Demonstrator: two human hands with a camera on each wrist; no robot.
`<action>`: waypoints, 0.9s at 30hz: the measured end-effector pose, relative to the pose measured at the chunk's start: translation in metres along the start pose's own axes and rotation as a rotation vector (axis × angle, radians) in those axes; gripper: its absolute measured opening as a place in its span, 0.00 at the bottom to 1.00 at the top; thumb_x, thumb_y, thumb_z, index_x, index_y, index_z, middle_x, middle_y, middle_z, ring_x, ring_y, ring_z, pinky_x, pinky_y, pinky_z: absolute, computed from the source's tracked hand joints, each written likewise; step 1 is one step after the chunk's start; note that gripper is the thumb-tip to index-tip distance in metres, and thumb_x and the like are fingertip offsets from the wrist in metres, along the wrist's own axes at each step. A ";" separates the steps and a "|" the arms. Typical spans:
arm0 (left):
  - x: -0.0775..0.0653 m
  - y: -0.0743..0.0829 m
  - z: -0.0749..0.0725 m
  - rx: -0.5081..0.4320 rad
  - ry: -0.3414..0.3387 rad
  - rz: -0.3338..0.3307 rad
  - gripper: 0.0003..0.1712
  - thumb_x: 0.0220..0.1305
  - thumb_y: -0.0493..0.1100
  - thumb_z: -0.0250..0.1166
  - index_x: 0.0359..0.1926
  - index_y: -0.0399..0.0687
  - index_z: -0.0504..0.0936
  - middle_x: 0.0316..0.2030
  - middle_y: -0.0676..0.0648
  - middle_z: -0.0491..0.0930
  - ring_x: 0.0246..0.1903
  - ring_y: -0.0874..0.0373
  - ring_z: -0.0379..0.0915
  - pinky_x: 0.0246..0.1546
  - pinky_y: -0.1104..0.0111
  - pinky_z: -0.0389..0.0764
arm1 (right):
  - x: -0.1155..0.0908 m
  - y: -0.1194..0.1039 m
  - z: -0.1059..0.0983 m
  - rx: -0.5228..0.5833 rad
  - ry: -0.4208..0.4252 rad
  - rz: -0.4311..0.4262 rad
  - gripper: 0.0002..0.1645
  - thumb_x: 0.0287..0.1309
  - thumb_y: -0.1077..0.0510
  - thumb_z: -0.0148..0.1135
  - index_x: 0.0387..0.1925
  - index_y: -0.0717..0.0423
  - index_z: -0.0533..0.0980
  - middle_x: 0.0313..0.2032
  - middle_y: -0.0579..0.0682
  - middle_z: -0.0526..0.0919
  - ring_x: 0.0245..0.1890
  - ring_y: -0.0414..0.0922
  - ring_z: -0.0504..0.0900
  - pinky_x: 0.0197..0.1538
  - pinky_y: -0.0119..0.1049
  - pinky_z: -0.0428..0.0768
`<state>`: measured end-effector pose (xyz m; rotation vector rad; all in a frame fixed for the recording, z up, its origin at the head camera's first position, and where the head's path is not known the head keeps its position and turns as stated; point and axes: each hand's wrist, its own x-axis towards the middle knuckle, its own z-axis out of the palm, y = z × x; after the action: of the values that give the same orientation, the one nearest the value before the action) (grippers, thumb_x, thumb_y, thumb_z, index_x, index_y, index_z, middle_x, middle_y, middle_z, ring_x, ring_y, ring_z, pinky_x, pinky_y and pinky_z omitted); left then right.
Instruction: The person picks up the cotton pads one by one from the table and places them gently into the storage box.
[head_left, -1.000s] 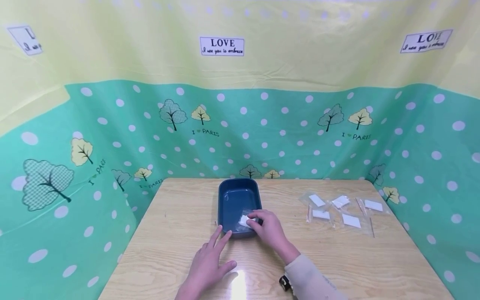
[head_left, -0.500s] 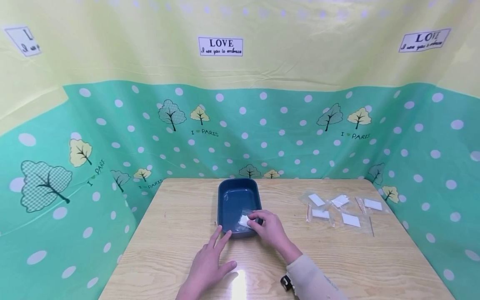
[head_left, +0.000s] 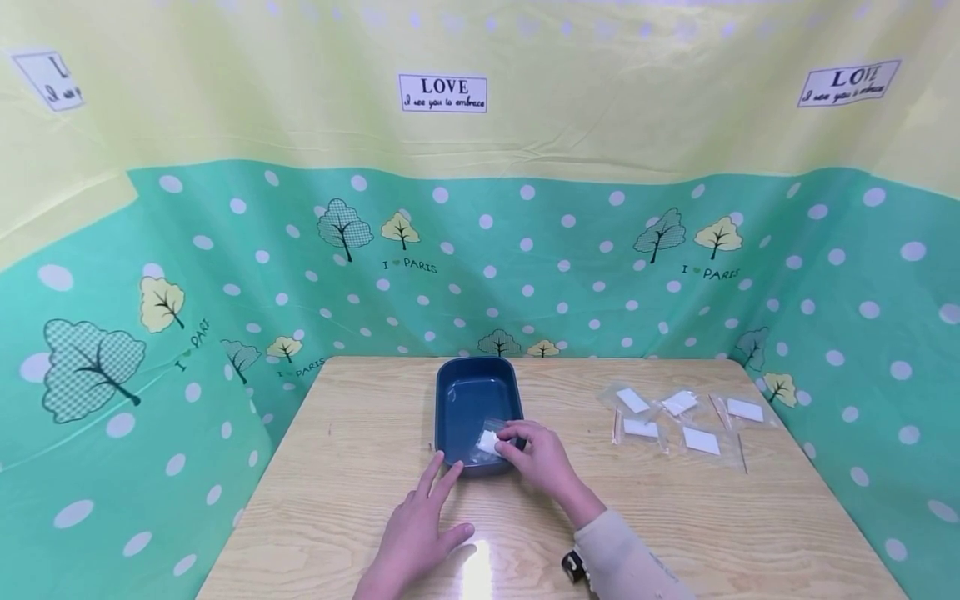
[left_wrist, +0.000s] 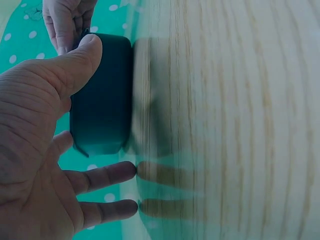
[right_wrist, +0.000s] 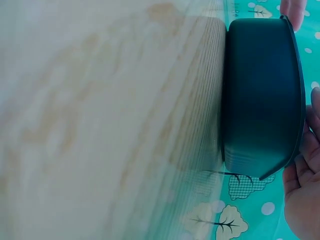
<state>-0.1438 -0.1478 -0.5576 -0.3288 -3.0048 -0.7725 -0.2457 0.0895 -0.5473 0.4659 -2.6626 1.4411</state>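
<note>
My right hand (head_left: 543, 462) pinches a small clear plastic bag (head_left: 487, 442) with a white piece inside, between thumb and index finger. The bag lies over the near right end of a dark blue rectangular dish (head_left: 472, 404). At the dish's near left corner, my left hand (head_left: 414, 533) has its fingers spread, fingertips right at the rim. In the left wrist view, two straight fingers (left_wrist: 107, 178) of that hand reach down to the tabletop beside the dish. The right wrist view shows the dish's outer wall (right_wrist: 262, 95) with the right hand (right_wrist: 307, 200) at its rim; the bag is hidden there.
Several similar clear bags with white pieces, one of them a bag (head_left: 702, 442) at the front, lie to the right on the wooden table (head_left: 360, 417). A polka-dot curtain (head_left: 566, 275) stands behind and on both sides. A small dark object (head_left: 573, 567) sits by the right sleeve.
</note>
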 end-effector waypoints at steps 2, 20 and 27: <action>0.000 0.000 0.000 -0.002 0.001 0.000 0.53 0.62 0.64 0.76 0.83 0.65 0.62 0.86 0.42 0.52 0.61 0.21 0.77 0.54 0.27 0.81 | 0.000 0.000 -0.001 0.008 -0.003 0.003 0.09 0.68 0.52 0.74 0.47 0.48 0.90 0.61 0.56 0.88 0.67 0.61 0.83 0.72 0.62 0.79; -0.003 0.001 -0.003 -0.080 0.004 0.018 0.54 0.62 0.61 0.77 0.83 0.61 0.62 0.86 0.41 0.50 0.65 0.20 0.73 0.59 0.26 0.78 | -0.003 -0.005 -0.025 0.136 -0.026 0.071 0.15 0.70 0.48 0.72 0.52 0.48 0.89 0.56 0.48 0.91 0.59 0.57 0.87 0.66 0.59 0.84; -0.003 0.001 -0.001 -0.105 -0.019 0.002 0.54 0.63 0.61 0.76 0.84 0.61 0.60 0.87 0.42 0.47 0.68 0.19 0.69 0.63 0.25 0.74 | 0.002 0.023 -0.082 0.080 0.044 0.121 0.24 0.68 0.45 0.72 0.61 0.50 0.84 0.56 0.52 0.90 0.56 0.51 0.87 0.58 0.43 0.89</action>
<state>-0.1412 -0.1485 -0.5563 -0.3436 -2.9876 -0.9338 -0.2605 0.1689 -0.5203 0.2797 -2.6480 1.5763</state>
